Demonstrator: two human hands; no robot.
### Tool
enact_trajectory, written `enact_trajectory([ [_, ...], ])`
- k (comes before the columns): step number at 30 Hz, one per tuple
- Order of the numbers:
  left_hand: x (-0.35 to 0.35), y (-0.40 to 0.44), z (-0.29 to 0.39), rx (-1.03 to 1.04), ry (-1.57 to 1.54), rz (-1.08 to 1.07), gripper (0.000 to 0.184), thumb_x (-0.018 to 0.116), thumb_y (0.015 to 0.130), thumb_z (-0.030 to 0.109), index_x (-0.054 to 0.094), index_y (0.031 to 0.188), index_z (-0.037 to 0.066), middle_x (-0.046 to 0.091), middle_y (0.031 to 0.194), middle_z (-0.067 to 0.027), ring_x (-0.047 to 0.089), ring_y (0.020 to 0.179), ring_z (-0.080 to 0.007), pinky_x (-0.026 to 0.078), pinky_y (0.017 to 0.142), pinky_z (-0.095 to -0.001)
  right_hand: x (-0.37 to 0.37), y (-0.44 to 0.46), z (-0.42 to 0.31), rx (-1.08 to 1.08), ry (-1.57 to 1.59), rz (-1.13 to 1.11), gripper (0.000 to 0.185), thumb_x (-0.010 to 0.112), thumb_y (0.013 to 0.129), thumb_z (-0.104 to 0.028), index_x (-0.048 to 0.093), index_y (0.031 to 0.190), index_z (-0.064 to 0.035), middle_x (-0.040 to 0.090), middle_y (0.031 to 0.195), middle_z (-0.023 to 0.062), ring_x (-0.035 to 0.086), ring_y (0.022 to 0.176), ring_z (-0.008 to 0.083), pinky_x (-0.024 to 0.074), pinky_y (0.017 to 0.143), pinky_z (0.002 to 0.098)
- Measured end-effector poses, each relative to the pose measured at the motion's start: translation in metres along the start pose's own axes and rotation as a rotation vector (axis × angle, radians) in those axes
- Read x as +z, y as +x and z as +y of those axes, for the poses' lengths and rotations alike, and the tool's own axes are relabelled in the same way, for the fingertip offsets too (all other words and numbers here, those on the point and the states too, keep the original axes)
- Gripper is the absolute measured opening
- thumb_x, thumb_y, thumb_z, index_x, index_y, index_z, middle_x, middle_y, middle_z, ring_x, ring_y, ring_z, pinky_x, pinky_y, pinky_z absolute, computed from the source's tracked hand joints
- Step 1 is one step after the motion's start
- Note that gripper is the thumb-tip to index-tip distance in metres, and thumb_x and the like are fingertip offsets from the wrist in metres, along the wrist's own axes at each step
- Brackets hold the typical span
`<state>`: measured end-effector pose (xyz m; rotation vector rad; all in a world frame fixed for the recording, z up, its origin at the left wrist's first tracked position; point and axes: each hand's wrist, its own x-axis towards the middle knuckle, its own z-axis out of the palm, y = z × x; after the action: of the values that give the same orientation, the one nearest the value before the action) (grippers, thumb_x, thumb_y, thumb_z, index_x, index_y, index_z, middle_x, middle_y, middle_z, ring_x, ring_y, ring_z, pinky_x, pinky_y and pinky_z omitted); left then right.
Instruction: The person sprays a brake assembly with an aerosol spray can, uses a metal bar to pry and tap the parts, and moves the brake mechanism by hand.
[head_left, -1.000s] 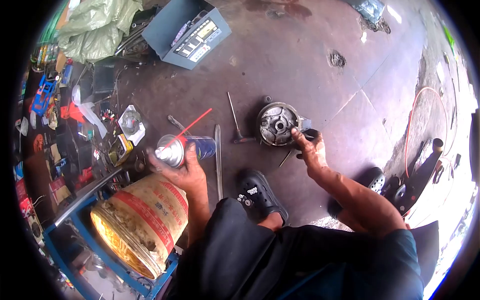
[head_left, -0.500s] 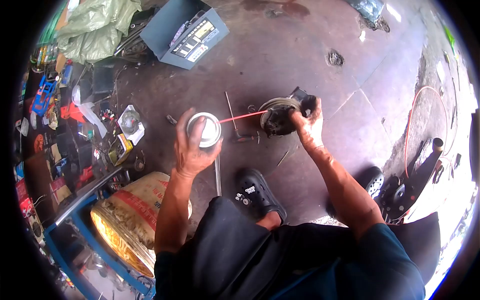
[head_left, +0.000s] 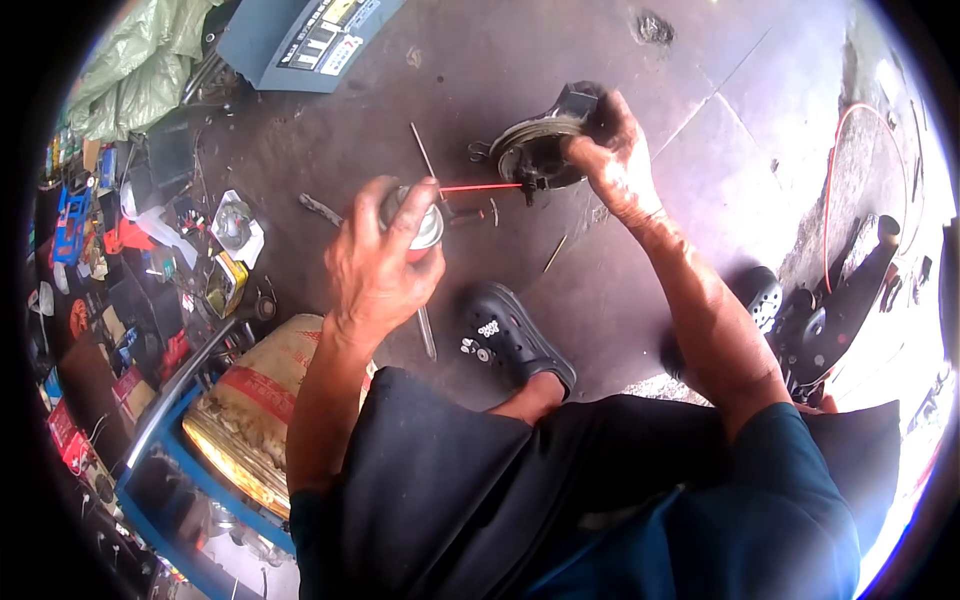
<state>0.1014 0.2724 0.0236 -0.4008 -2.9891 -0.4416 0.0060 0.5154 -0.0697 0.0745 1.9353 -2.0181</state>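
Note:
My left hand (head_left: 372,262) is closed around a spray can (head_left: 430,230), its index finger over the top. A thin red straw (head_left: 485,187) runs from the can to the right, and its tip reaches the lower edge of a round, dark, greasy metal part (head_left: 522,135). That part has a ridged rim and a hollow inside; its exact kind is not clear. My right hand (head_left: 622,170) grips it by the right side, off the floor. Beneath, between the hands, lies a tool with a thin shaft (head_left: 423,150) and a dark handle (head_left: 466,215).
A wrench-like tool (head_left: 320,208) and a metal bar (head_left: 427,335) lie on the floor. Up left stands a blue-grey box (head_left: 290,60). Clutter, a stained drum-shaped container (head_left: 250,390) and a blue frame (head_left: 160,490) fill the left. An orange-red hose (head_left: 828,210) curves at right.
The can has tilted, and the straw now points at the lower edge of the metal part. Both hands and the floor objects sit higher in view.

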Motion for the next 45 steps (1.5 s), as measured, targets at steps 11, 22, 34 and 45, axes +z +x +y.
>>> enact_trajectory([
  [11, 0.007, 0.005, 0.002, 0.073, 0.119, 0.005, 0.068, 0.077, 0.06, 0.008, 0.059, 0.125, 0.02, 0.054, 0.114, -0.0129, 0.064, 0.087, -0.0312, 0.055, 0.065, -0.0386, 0.012, 0.0, -0.024, 0.046, -0.02, 0.024, 0.055, 0.061, 0.072, -0.01, 0.048, 0.125, 0.0031, 0.063, 0.094, 0.0151, 0.065, 0.077, 0.0194, 0.0543, 0.064, 0.0303],
  [22, 0.008, 0.003, 0.002, 0.051, 0.095, 0.012, 0.067, 0.077, 0.06, 0.007, 0.059, 0.124, 0.02, 0.054, 0.113, -0.0127, 0.063, 0.089, -0.0312, 0.055, 0.067, -0.0389, 0.022, 0.0, -0.018, -0.031, -0.035, 0.023, 0.053, 0.061, 0.072, -0.01, 0.05, 0.122, 0.0042, 0.065, 0.091, 0.0145, 0.063, 0.079, 0.0198, 0.0527, 0.071, 0.0312],
  [34, 0.008, 0.001, 0.001, 0.05, 0.092, -0.007, 0.069, 0.077, 0.06, 0.007, 0.057, 0.125, 0.021, 0.053, 0.113, -0.0124, 0.062, 0.091, -0.0317, 0.054, 0.068, -0.0392, 0.028, 0.0, -0.012, -0.121, -0.054, 0.018, 0.048, 0.06, 0.068, -0.01, 0.054, 0.113, 0.0043, 0.065, 0.081, 0.0131, 0.062, 0.072, 0.0194, 0.0511, 0.068, 0.0312],
  [45, 0.007, 0.0, 0.002, 0.049, 0.098, -0.012, 0.068, 0.077, 0.06, 0.007, 0.058, 0.124, 0.02, 0.052, 0.113, -0.0126, 0.062, 0.091, -0.0321, 0.054, 0.068, -0.0399, 0.032, -0.001, -0.01, -0.135, -0.017, 0.009, 0.049, 0.06, 0.068, -0.011, 0.054, 0.114, 0.0037, 0.067, 0.084, 0.0161, 0.065, 0.074, 0.0219, 0.0525, 0.07, 0.0325],
])
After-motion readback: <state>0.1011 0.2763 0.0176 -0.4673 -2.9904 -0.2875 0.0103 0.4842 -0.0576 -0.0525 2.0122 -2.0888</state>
